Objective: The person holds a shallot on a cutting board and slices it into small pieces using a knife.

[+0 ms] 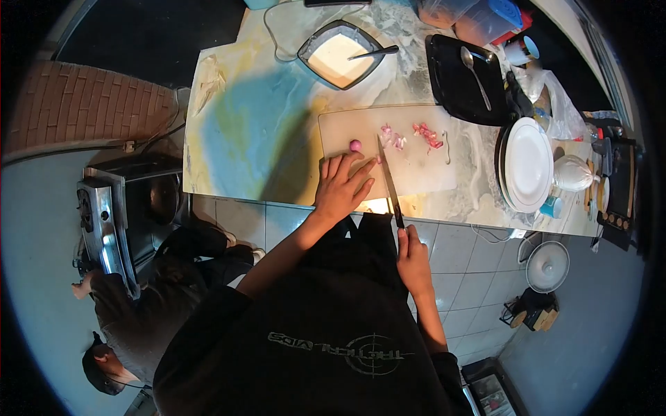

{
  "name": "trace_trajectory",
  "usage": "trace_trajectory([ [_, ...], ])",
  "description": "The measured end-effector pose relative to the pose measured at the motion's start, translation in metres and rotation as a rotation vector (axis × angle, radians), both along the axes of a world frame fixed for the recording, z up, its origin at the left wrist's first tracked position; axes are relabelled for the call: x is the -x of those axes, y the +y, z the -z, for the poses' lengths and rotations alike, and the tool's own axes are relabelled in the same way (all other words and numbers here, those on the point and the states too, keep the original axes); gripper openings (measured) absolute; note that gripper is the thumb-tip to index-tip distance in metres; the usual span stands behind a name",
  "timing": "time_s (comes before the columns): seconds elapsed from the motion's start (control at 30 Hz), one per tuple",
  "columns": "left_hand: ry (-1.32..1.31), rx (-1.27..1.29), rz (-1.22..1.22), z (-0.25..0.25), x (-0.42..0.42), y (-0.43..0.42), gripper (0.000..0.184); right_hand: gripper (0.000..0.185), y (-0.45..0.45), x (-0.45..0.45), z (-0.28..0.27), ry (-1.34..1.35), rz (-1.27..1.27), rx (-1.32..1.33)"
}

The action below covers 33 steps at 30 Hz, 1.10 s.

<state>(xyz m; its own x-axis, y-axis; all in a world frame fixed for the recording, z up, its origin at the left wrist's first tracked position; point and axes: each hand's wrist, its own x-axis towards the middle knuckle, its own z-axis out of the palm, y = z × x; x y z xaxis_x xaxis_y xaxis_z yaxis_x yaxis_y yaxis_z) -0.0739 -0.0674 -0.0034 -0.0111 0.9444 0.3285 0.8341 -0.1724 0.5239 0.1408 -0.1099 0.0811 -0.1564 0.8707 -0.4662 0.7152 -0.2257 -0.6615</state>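
- Right hand (414, 265): closed around the handle of a kitchen knife (390, 180), blade pointing away from the body, over the cutting board (430, 177).
- Left hand (338, 186): palm down, fingers spread, at the board's near left; fingertips close to the blade, by a small pink piece (379, 159). Cannot tell if it is pinned.
- Hands apart from each other.
- Cut so far: pale pink chopped bits (393, 137) just beyond the blade; redder chopped pieces (428, 135) in a separate heap to the right.
- Uncut: one small purplish bulb, likely shallot (355, 145), just beyond the left fingers.
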Motion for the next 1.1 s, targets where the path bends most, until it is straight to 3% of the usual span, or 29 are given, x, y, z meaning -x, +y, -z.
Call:
trace_trajectory([
  [0.63,0.048,-0.005,0.002,0.0006,-0.0013,-0.0013,0.046,0.034,-0.0015,0.0061,-0.0009,0.034,0.007,-0.002],
  [1.1,0.03,0.0,-0.003,0.0003,-0.0015,-0.001,0.046,0.034,0.0016,0.0069,-0.0025,-0.086,-0.022,0.046],
])
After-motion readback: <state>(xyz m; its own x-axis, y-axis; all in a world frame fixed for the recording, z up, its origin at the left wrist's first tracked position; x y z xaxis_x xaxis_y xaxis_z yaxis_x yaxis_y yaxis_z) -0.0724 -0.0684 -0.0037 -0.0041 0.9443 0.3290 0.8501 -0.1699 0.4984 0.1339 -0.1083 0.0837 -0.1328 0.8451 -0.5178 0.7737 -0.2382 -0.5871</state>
